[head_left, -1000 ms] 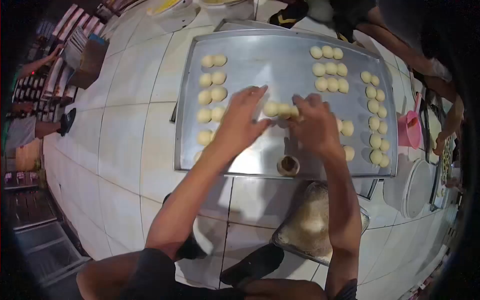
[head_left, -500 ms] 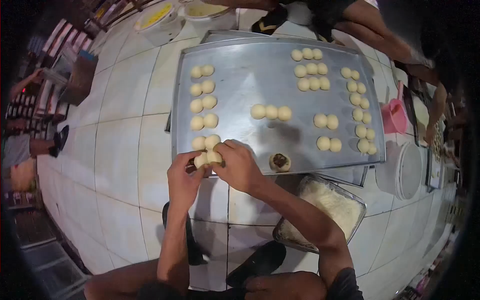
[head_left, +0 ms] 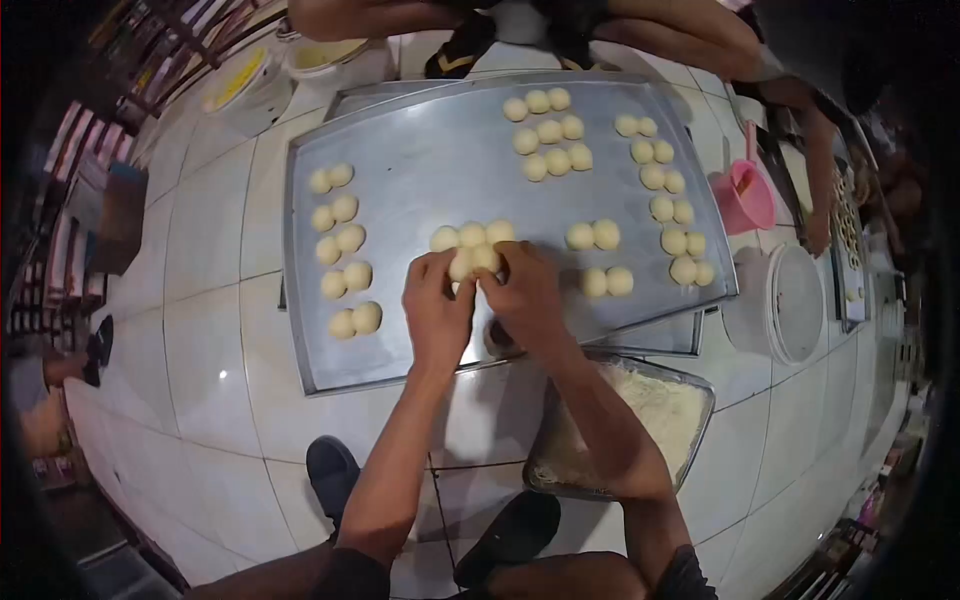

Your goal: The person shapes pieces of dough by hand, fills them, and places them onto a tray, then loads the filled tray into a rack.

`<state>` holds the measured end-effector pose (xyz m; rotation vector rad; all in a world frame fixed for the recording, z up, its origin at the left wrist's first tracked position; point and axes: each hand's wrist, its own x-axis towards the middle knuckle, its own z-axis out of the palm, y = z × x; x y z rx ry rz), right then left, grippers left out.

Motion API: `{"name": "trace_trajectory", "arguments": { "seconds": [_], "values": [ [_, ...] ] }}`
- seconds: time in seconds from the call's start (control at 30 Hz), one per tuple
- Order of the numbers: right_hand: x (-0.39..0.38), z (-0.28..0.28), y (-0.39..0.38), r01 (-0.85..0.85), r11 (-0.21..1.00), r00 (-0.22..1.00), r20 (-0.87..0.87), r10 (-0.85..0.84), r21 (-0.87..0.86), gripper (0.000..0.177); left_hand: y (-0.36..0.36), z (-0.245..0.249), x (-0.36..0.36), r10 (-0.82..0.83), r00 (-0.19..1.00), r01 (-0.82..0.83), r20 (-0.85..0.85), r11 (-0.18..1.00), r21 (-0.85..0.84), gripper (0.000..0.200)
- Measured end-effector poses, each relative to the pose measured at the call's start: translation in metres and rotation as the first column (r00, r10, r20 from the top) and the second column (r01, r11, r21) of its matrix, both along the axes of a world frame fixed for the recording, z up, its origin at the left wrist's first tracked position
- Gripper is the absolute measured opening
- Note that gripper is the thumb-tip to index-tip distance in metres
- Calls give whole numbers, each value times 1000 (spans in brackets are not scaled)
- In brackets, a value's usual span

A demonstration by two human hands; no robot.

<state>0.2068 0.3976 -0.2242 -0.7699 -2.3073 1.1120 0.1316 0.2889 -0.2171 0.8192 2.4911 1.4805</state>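
A large metal tray point(head_left: 420, 140) lies on the tiled floor with round pale dough balls in rows of two and three. Near its middle, my left hand point(head_left: 436, 305) and my right hand point(head_left: 525, 295) pinch a joined pair of dough balls point(head_left: 474, 262) from both sides. Directly behind that pair is a row of three balls point(head_left: 472, 235). A dark-centred ball point(head_left: 500, 335) lies by the tray's front edge, partly hidden by my right forearm. At the left stand several pairs, the nearest being one pair point(head_left: 355, 320).
A smaller tray of pale shreds point(head_left: 650, 410) sits in front, beneath my right forearm. To the right are a pink dipper point(head_left: 745, 197) and a lidded white bucket point(head_left: 795, 305). Tubs point(head_left: 245, 90) stand at the back left. Another person's legs point(head_left: 680, 30) are behind the tray.
Both hands have moved right with the pair, from the left column to the three-ball row. The left column's pairs remain on the tray. The view has shifted and turned.
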Motion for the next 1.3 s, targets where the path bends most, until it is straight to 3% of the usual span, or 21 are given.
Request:
{"name": "trace_trajectory", "arguments": {
  "seconds": [0.07,0.13,0.17,0.2,0.23,0.3,0.33,0.37,0.43,0.47,0.5,0.57,0.63,0.73,0.8,0.87,0.9,0.97,1.03,1.13,1.3],
  "values": [
    [12,-4,7,61,998,995,-86,-59,24,37,11,4,3,-86,993,88,-75,996,24,37],
    [20,5,12,157,958,947,-313,-77,239,32,11,29,7,-21,971,40,237,996,-74,38],
    [35,21,25,166,961,957,-273,-103,219,36,8,45,9,-27,994,45,107,985,-166,38],
    [49,39,34,149,970,963,-249,-99,190,41,6,57,13,-13,999,0,-46,967,-256,39],
    [74,59,53,179,976,980,-62,-188,-122,44,15,59,21,-26,999,13,-47,968,-252,39],
    [123,38,107,256,943,877,-360,-319,-211,41,37,62,46,-189,973,193,-130,981,11,41],
    [143,42,135,413,909,900,-127,-417,-55,41,61,76,64,-258,962,261,91,965,-23,42],
    [161,45,162,513,848,845,95,-526,136,42,86,50,70,-430,902,429,14,901,69,43],
    [178,52,192,389,907,821,385,-421,163,43,137,26,104,-535,839,544,-100,829,130,40],
    [181,50,200,322,940,812,478,-333,108,44,168,0,118,-531,834,538,-151,843,5,41],
    [187,45,203,313,944,818,476,-323,104,44,187,-11,133,-537,841,535,-69,844,-42,40],
    [194,26,207,286,958,879,389,-276,32,40,207,-29,159,-504,864,502,1,859,-105,40],
    [182,8,203,225,973,937,284,-203,-49,36,208,-45,164,-285,928,335,-238,920,204,39],
    [153,54,158,165,972,978,156,-139,-165,35,161,16,137,-242,937,314,-254,900,303,36],
    [142,83,133,161,954,987,45,-155,-254,38,118,61,104,-422,906,385,33,855,347,35],
    [92,72,106,-250,819,923,-383,40,-516,40,80,63,59,-236,960,198,149,952,234,33],
    [65,67,91,-206,838,934,-357,15,-505,34,57,78,37,-186,977,171,103,976,135,32],
    [33,80,68,-147,968,988,-75,135,-202,27,27,81,4,-112,953,71,282,986,151,31],
    [-3,68,61,-129,991,981,-147,124,-20,22,21,75,-31,-83,979,76,186,996,40,32],
    [-38,55,78,-162,970,987,-39,158,-179,21,38,56,-67,-97,977,101,191,995,-11,28],
    [-52,15,87,-255,959,921,271,280,-123,27,33,11,-89,-206,973,222,101,954,-201,21]
  ]
}}
